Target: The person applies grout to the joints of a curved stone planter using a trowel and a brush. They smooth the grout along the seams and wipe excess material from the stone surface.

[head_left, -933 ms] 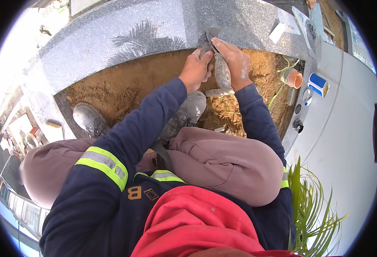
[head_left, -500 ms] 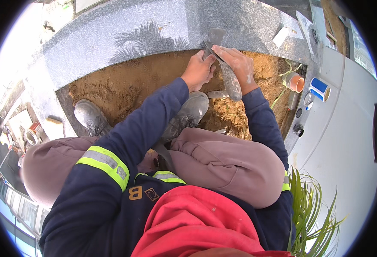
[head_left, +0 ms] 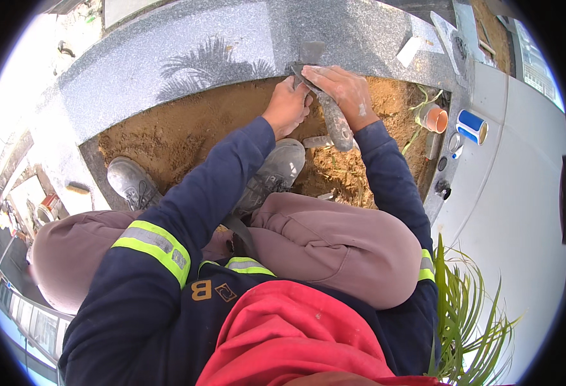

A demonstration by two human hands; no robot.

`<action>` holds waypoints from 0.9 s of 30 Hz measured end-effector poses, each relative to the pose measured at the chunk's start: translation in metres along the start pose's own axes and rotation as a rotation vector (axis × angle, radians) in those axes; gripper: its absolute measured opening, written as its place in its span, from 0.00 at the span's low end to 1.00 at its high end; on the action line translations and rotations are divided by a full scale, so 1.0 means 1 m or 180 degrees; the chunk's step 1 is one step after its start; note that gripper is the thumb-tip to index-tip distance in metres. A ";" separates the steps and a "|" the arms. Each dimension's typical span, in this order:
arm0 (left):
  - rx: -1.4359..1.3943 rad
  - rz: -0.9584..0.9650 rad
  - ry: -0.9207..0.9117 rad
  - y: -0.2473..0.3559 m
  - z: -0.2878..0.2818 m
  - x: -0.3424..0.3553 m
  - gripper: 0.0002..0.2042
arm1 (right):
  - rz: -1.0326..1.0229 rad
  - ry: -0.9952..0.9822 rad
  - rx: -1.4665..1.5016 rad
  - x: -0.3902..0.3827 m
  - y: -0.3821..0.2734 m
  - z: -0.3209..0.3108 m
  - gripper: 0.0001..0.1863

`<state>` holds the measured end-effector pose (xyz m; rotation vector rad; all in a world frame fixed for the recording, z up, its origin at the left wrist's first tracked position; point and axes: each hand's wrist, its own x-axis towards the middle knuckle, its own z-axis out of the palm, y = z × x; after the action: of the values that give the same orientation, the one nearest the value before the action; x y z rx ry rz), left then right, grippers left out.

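Note:
My left hand (head_left: 286, 106) grips a grey scraper with a flat blade (head_left: 312, 50) at the inner edge of the speckled grey stone border (head_left: 225, 26); its handle is mostly hidden by my fingers. My right hand (head_left: 341, 96) holds a second, mortar-coated tool, apparently a putty knife (head_left: 336, 128), its fingers pressed over the dark metal end, crossing the scraper, and its thick handle pointing down toward me. Both hands are close together above a bed of brown soil (head_left: 186, 128), where my grey shoes (head_left: 128, 180) rest. A small pale bar (head_left: 316, 141) lies beneath the handle.
At right are an orange pipe (head_left: 436, 119), a blue-labelled can (head_left: 471, 127) and small dark items on the pale paving (head_left: 514, 193). Palm leaves (head_left: 463, 309) stand lower right. A pale card (head_left: 409, 51) lies on the border. A brush (head_left: 77, 188) and assorted clutter are at left.
Since the earliest frame both hands and tools moved toward me and leftward. The putty knife's handle swung lower, and the dark metal end now sits further left over the scraper.

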<state>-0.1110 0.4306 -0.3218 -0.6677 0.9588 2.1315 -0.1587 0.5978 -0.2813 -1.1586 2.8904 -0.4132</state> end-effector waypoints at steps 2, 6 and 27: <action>0.0138 0.0045 -0.0012 -0.004 -0.002 0.004 0.07 | 0.0066 0.0238 -0.0088 0.004 0.002 0.007 0.22; 0.0280 0.0043 0.0068 0.000 -0.002 0.002 0.08 | 0.0238 0.0104 0.0000 0.023 0.007 0.000 0.22; 0.0642 0.0034 0.0068 0.000 -0.011 0.001 0.13 | 0.0496 0.0502 0.0103 0.012 0.049 0.008 0.26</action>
<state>-0.1097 0.4230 -0.3291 -0.5866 1.1726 2.0065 -0.2004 0.6215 -0.2997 -0.9277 3.0663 -0.5689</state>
